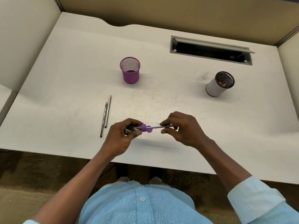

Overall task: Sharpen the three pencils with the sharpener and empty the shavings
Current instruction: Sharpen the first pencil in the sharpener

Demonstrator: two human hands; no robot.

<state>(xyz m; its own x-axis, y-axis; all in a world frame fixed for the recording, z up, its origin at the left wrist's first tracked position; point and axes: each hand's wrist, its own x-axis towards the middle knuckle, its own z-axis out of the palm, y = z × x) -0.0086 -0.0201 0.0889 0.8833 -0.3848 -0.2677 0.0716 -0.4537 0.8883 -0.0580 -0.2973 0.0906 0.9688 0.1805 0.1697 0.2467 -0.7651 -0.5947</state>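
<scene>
Holding sharpener [143, 127] in left grip [121, 139] | right grip [184, 130] pinches pencil [155, 126], tip inside sharpener | 2 pencils [108, 110] lie just left

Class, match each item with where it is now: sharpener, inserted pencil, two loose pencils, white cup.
1 sharpener
2 inserted pencil
3 two loose pencils
4 white cup

A lying flat on the desk
B gripped by the right hand
C standing far right on the desk
D gripped by the left hand

Pairs: 1-D, 2-B, 3-A, 4-C
</scene>
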